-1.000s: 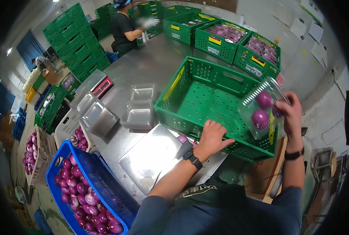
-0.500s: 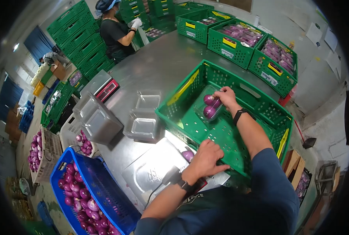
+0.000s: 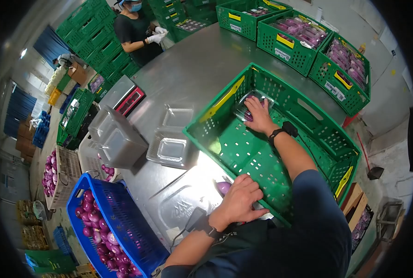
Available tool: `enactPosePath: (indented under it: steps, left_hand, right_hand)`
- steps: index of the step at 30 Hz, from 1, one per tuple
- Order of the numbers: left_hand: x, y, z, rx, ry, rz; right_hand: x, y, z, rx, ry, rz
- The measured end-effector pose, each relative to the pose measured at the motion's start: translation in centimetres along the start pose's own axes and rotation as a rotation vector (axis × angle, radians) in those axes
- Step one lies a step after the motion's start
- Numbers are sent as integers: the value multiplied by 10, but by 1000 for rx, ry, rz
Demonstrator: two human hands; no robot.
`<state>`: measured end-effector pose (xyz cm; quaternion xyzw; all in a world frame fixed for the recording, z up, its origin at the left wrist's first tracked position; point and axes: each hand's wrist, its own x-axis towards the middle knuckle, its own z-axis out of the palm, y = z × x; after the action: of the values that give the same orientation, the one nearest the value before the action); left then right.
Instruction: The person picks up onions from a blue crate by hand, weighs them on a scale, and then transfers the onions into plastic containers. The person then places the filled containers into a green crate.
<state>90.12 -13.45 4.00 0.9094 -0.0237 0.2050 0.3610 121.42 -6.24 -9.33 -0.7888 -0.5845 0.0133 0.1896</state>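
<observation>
My right hand [image 3: 258, 115] reaches into the far left corner of a perforated green crate [image 3: 303, 113]. Its fingers lie spread over a clear plastic punnet [image 3: 240, 111] of red onions on the crate floor, gripping it from above and hiding most of the contents. Near the close side of the crate, my left hand [image 3: 239, 199] has its fingers and thumb on either side of the rim. A loose red onion [image 3: 223, 187] is partly visible beside that hand, on a shiny metal surface.
Clear empty punnets [image 3: 172, 148] and a taller stack [image 3: 118, 139] stand left of the crate, near a red-edged scale [image 3: 130, 99]. A blue basket of onions [image 3: 100, 227] is front left. Filled green crates [image 3: 280, 48] line the back. A person [image 3: 134, 37] stands across the table.
My right hand has carried the onion punnet down into the crate's far left corner, turning palm-down over it. My left hand stays at the rim. The view has shifted slightly.
</observation>
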Motion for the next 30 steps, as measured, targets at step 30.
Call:
enactPosePath:
  steps: [30]
  left_hand:
    - [-556,196,-222,624,802,-1668]
  right_hand:
    - [-149,-251,-118,-319,-54,-295]
